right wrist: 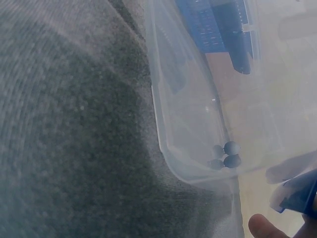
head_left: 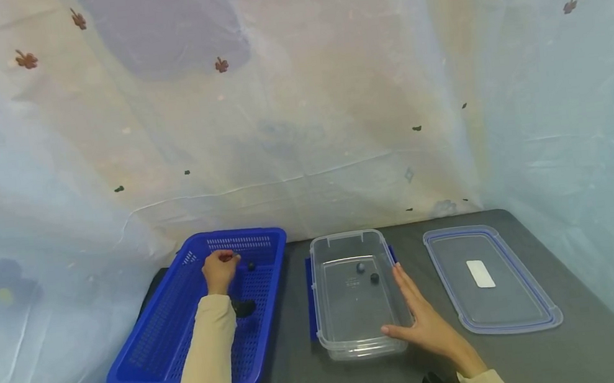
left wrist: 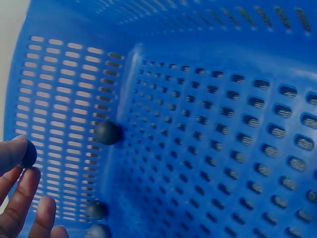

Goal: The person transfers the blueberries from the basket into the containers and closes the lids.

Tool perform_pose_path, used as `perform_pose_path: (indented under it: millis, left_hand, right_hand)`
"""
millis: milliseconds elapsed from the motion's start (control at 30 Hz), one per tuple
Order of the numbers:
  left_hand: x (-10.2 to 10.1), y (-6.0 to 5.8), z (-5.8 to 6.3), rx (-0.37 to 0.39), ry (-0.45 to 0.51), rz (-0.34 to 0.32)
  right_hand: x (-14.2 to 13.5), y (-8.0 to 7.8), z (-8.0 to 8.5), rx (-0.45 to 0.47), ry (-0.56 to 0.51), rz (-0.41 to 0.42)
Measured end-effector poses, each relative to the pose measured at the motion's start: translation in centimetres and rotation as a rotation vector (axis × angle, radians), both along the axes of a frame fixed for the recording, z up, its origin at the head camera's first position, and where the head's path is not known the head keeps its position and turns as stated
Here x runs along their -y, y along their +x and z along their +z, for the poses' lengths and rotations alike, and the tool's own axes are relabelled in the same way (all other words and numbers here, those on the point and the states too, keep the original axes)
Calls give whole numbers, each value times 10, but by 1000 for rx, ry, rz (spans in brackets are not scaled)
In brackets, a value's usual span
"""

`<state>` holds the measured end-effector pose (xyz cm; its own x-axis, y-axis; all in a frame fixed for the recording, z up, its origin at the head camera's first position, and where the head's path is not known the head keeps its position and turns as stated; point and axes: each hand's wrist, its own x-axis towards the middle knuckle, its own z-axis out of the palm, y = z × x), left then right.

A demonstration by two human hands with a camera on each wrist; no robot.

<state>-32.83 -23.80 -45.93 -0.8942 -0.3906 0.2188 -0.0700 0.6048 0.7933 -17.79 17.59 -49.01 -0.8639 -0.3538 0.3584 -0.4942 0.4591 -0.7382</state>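
Left hand (head_left: 220,273) pinches at its fingertips a dark, round ball (left wrist: 30,154); right hand (head_left: 429,323), fingers straight, is beside a clear box (head_left: 348,318).

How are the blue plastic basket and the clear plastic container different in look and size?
The blue plastic basket is opaque, while the clear plastic container is see-through. Slots pierce the blue plastic basket; the clear plastic container has solid walls. The blue plastic basket looks larger than the clear plastic container. Both are open on top and hold small dark balls.
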Motion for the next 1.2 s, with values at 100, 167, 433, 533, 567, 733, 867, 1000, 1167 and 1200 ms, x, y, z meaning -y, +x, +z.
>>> perform_pose_path:
  millis: [100,167,433,533,567,733,867,1000,1167,1200]
  left_hand:
    - [2,0,4,-21,-11,-7]
    - [4,1,8,-21,-14,-18]
    - [4,3,23,5,-12,-82]
    - [3,5,30,12,-21,-108]
    - [2,5,32,13,-24,-115]
    - [-2,8,41,11,-2,-137]
    - [-5,13,48,3,26,-157]
    - [-8,19,55,-19,38,-190]
    - [-12,25,64,-47,36,-232]
    - [-13,25,66,-46,39,-237]
  right_hand:
    - [0,0,0,-1,-2,-1]
    - [0,0,0,-6,0,-8]
    - [-1,-1,1,-23,-6,-18]
    - [-1,0,1,-13,1,-19]
    - [-1,0,1,-11,2,-20]
    - [-1,0,0,-14,-1,-21]
    - [0,0,0,-11,-1,-21]
    - [0,0,0,-1,-4,-14]
    - [0,-1,0,0,-1,-13]
    - [0,0,0,-4,-1,-13]
